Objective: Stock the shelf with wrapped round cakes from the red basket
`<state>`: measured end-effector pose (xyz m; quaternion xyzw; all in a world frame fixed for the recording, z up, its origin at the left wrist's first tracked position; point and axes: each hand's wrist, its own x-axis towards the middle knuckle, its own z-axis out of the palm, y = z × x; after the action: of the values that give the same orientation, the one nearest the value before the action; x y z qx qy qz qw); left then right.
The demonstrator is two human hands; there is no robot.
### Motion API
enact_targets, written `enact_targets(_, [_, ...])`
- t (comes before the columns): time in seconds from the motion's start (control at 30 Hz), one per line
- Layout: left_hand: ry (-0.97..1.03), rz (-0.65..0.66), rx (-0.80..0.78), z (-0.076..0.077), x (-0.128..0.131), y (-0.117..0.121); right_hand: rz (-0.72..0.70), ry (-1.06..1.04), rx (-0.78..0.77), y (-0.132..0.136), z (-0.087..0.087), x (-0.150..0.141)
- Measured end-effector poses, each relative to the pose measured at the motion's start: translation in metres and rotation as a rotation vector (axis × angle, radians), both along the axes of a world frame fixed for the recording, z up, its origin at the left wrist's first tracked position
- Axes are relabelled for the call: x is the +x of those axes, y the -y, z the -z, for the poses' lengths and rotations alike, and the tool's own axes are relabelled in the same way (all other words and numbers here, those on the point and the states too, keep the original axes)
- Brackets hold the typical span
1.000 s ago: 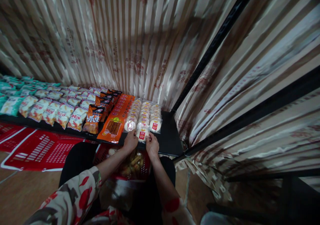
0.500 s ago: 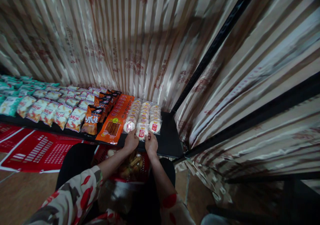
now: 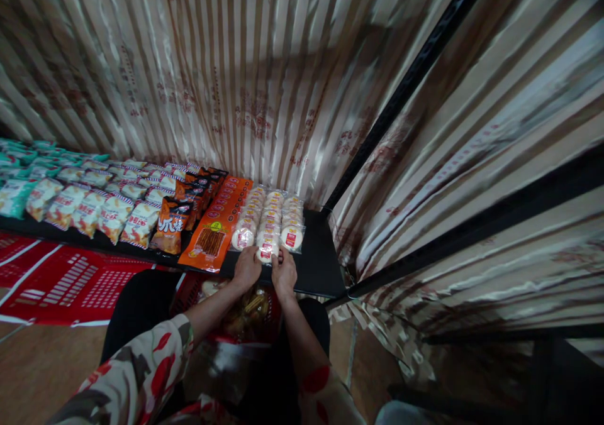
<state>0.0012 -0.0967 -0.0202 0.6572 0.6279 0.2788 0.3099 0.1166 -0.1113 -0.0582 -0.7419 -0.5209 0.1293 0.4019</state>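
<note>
Three rows of round white crackers in clear wrappers lie overlapping on a black shelf (image 3: pixel 323 255). At the front of the middle row is a wrapped cracker (image 3: pixel 267 251) with a red label. My left hand (image 3: pixel 248 269) pinches its left edge, and my right hand (image 3: pixel 284 275) pinches its right edge. The front cracker of the right row (image 3: pixel 291 239) lies just beyond my right fingers. Left of my left hand, the front cracker of the left row (image 3: pixel 243 237) rests beside a large orange snack packet (image 3: pixel 211 239). My fingertips are partly hidden behind the wrapper.
Brown-and-orange packets (image 3: pixel 168 226), white snack bags (image 3: pixel 140 224) and green bags (image 3: pixel 16 197) line the shelf leftwards. A red basket (image 3: pixel 101 287) stands below, and another with bagged food (image 3: pixel 248 315) is between my knees. Black posts (image 3: pixel 401 92) and striped curtain (image 3: pixel 283 66) enclose the shelf.
Both hands stay at the front middle cracker with almost no movement. The view has shifted very slightly.
</note>
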Motion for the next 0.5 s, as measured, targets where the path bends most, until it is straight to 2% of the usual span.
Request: enact_targets(0.5, [-0.067, 0.033, 0.089, -0.005, 0.004, 0.015, 0.016, 0.022, -0.005, 0.001, -0.001, -0.002])
